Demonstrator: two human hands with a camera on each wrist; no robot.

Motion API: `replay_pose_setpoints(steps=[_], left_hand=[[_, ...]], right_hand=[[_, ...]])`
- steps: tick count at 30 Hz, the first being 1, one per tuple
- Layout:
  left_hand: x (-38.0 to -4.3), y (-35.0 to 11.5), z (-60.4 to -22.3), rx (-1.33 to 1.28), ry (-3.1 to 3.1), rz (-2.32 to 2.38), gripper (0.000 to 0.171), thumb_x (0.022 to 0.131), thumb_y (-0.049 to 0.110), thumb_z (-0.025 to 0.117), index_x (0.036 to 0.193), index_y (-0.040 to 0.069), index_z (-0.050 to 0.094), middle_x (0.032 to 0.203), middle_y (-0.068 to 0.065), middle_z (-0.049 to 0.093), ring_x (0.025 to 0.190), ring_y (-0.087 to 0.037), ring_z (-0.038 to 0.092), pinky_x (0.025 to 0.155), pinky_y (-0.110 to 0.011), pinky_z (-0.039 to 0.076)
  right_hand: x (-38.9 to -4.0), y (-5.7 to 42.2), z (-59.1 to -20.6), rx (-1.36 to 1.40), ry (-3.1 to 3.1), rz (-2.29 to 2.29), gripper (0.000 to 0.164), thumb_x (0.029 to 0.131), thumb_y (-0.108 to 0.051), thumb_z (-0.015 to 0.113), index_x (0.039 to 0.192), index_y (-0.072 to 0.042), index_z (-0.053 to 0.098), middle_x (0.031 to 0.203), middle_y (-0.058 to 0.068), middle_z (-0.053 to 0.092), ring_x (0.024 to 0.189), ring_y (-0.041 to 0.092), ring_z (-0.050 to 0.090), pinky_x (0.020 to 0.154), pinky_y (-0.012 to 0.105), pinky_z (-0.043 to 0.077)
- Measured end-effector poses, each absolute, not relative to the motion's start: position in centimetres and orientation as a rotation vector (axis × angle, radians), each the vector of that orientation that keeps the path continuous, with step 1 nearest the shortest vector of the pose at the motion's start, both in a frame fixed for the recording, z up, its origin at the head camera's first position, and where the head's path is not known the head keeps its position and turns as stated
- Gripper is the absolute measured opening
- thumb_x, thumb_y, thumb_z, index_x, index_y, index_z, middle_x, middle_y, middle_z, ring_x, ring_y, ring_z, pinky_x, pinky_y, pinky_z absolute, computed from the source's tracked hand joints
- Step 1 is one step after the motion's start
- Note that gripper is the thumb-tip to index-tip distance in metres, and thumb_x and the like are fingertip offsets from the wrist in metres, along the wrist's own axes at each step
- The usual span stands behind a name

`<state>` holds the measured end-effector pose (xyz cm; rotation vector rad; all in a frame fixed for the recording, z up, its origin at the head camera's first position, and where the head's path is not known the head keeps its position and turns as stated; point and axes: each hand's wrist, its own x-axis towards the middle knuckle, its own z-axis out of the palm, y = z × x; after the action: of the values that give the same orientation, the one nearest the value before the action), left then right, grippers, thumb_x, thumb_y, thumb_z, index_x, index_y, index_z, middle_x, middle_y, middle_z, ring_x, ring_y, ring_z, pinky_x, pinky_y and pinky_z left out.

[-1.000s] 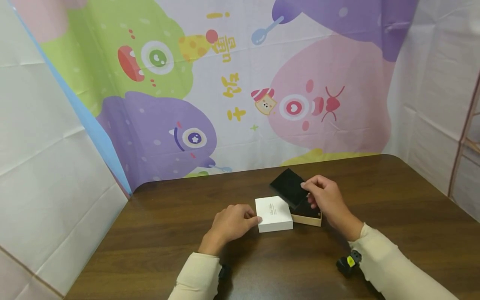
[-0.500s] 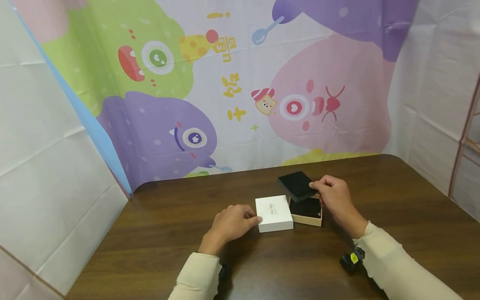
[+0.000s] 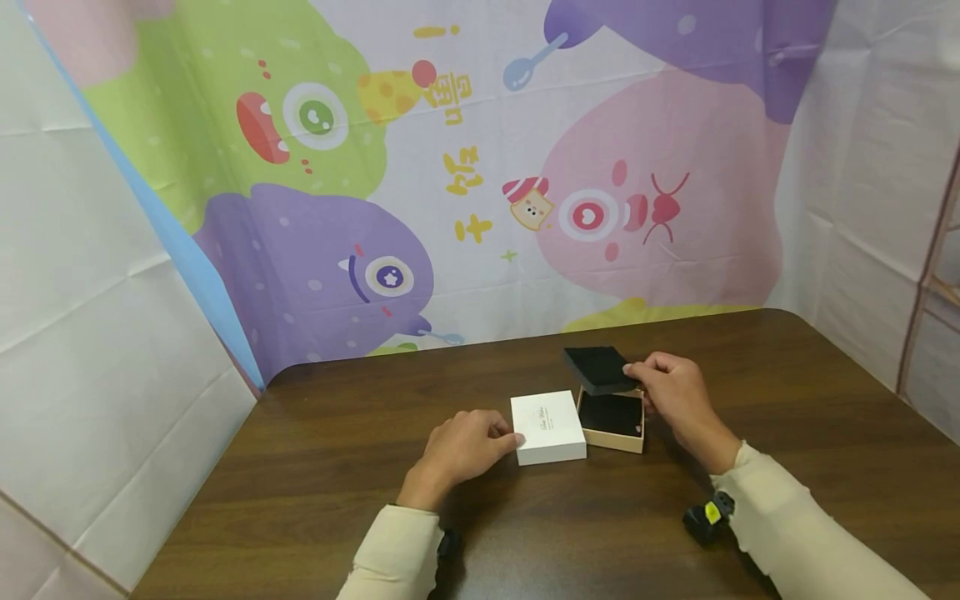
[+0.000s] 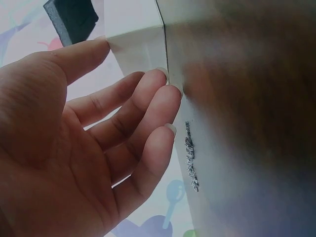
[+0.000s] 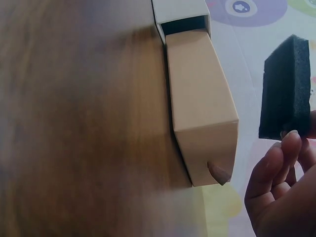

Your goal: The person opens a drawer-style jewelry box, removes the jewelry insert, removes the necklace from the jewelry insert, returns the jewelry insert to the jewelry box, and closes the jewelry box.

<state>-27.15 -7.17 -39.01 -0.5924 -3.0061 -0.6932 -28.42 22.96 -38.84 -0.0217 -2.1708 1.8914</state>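
Note:
A white box sleeve (image 3: 549,425) with small lettering lies flat on the table, a tan drawer (image 3: 613,442) pulled part way out of its right side. Black lining (image 3: 611,414) shows inside the drawer. Above the drawer's far edge, my right hand (image 3: 675,396) pinches a thick black foam pad (image 3: 600,368) by its right corner, tilted. In the right wrist view the pad (image 5: 286,89) hangs apart from the drawer. My left hand (image 3: 467,450) rests beside the sleeve, its thumb at the near left corner and its fingers loosely bent along the side.
A dark wooden table (image 3: 315,500) reaches back to a cartoon-printed cloth (image 3: 480,275). Pale cloth panels (image 3: 112,292) stand at the left and right. A curved tab (image 5: 219,173) shows on the drawer's end in the right wrist view.
My right hand has carried the foam pad to the right and tipped it flatter, uncovering more of the drawer's black inside. The left hand and the sleeve have stayed in place.

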Motion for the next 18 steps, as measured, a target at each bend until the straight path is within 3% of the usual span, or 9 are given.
replay_pose_setpoints(steps=[8,18], left_hand=[[-27.1,-7.1,-39.1,-0.585,-3.010,-0.699,0.026,0.092,0.046,0.069,0.097,0.022,0.077,0.091,0.010,0.071,0.078,-0.011,0.062,0.072,-0.044,0.048],[-27.2,-7.1,-39.0,-0.581,-3.015,-0.697,0.026,0.092,0.047,0.069,0.097,0.023,0.077,0.091,0.010,0.071,0.078,-0.012,0.062,0.072,-0.044,0.047]], right_hand=[[-28.4,23.6,-38.7,0.013,-2.300,1.747,0.034,0.091,-0.016,0.070,0.069,0.004,0.054,0.051,0.002,0.050,0.049,0.018,0.050,0.049,0.032,0.045],[-28.3,24.1,-37.7,0.142,-2.516,1.054,0.031,0.088,-0.020,0.065,0.058,-0.013,0.060,0.054,-0.003,0.053,0.055,0.019,0.050,0.058,0.034,0.040]])
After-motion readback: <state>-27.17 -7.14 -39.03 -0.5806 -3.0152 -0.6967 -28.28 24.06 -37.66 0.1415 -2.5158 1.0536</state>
